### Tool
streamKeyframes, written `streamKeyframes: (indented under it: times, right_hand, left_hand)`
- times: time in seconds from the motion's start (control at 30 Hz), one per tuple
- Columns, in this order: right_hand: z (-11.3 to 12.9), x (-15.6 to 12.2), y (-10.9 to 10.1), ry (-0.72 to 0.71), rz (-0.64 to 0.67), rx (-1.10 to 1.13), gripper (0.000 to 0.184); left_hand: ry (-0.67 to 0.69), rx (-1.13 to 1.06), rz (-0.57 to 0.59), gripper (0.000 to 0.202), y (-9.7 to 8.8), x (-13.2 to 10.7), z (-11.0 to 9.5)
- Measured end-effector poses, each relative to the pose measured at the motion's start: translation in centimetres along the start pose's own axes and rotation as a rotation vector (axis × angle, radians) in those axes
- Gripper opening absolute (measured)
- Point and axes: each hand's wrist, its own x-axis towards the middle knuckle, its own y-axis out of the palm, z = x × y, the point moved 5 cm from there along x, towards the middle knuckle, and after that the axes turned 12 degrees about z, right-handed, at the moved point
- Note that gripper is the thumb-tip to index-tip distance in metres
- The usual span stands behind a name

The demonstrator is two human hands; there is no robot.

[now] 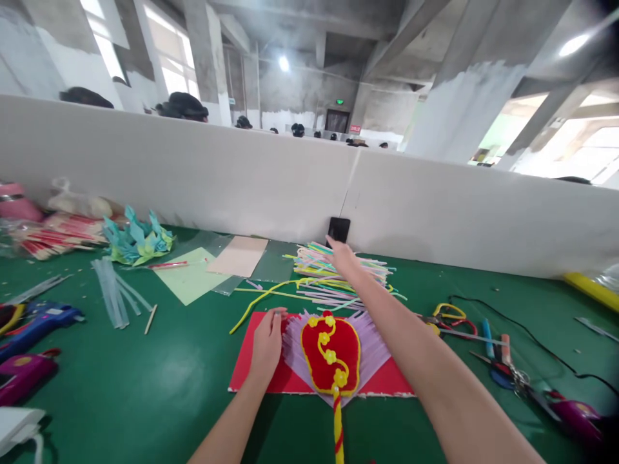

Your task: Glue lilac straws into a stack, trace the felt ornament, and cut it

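My left hand (267, 338) lies on the left part of a red board (249, 351), its fingers stretched forward and holding nothing I can see. Beside it on the board is a red fan-shaped piece (319, 367) with yellow edging, small yellow flowers and a yellow-and-red twisted handle (338, 425). Pale purple strips (300, 348) spread out beneath this piece. My right hand (344, 258) reaches over a heap of pastel pipe cleaners (382, 274), index finger extended at the lower edge of a black phone (339, 227), which leans against the white partition.
Left on the green table (169, 374) are folded blue-green paper (138, 235), glue sticks (113, 293), a blue glue gun (46, 322) and a pink tool (29, 374). Scissors (454, 319), pliers (507, 374) and a black cable (527, 335) lie right. The white partition (193, 174) runs behind.
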Motion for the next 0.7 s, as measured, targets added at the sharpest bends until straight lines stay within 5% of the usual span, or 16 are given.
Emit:
streamKeyframes:
  times: [0.13, 0.27, 0.43, 0.6, 0.7]
  right_hand:
    - [-0.3, -1.1, 2.8, -0.033, 0.042, 0.017, 0.033]
    - [-3.0, -4.9, 3.5, 0.005, -0.019, 0.026, 0.025]
    - [-8.9, -13.7, 3.5, 0.075, -0.096, 0.019, 0.015]
    - [-15.8, -24.6, 2.6, 0.243, -0.161, -0.048, 0.028]
    - [-18.8, -28.5, 2.7, 0.346, -0.157, -0.074, 0.038]
  left_hand:
    - [-0.015, 0.002, 0.008, 0.030, 0.1, 0.0, 0.1]
    - [-0.019, 0.021, 0.017, 0.031, 0.2, 0.0, -0.1]
    - [-0.017, 0.048, 0.022, 0.032, 0.3, 0.2, -0.2]
    - [-0.009, 0.080, 0.024, 0.032, 0.3, 0.4, 0.1]
    - [-0.010, 0.098, 0.023, 0.033, 0.3, 0.5, 0.1]
